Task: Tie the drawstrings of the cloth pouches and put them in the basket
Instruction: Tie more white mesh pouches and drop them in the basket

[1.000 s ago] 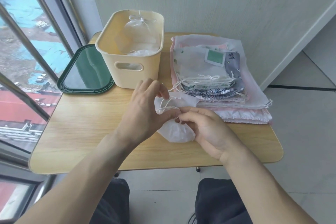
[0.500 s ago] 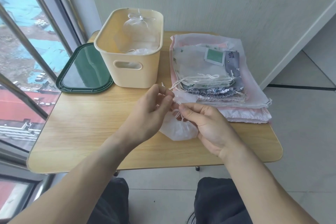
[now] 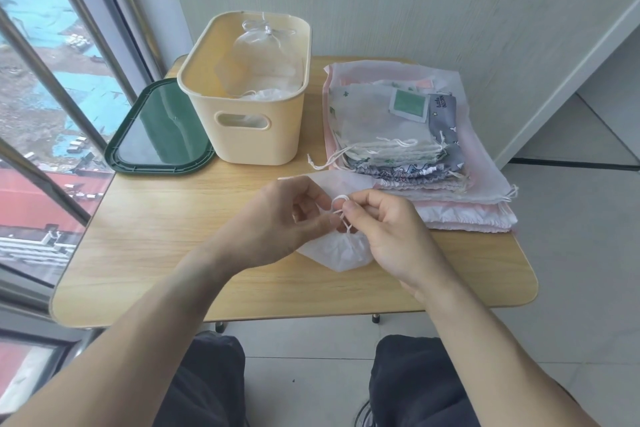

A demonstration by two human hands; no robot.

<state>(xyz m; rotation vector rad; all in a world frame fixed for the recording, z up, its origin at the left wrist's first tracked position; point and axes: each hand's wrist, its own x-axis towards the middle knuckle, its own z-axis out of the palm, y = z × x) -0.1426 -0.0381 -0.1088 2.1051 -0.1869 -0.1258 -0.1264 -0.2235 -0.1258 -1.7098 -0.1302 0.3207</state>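
Mid-knot on a white pouch, basket waiting just behind

Head view: both hands meet over the white pouch (image 3: 337, 251), which rests on the worktop (image 3: 166, 239) near its front edge, so the bag's weight stays put while the cord gets worked. Left hand (image 3: 277, 218) has its fingers curled, pinching the drawstring (image 3: 341, 206) from one side; right hand (image 3: 384, 229) pinches the other strand, and a small loop stands up between them, so I'd guess a knot is being formed, not yet pulled tight. The cream basket (image 3: 256, 135) sits behind with tied pouches already inside, an easy reach for the drop. The stack of untied pouches (image 3: 398, 149) lies to the right, cords facing the person. A green lid (image 3: 162, 128) lies beside the basket.
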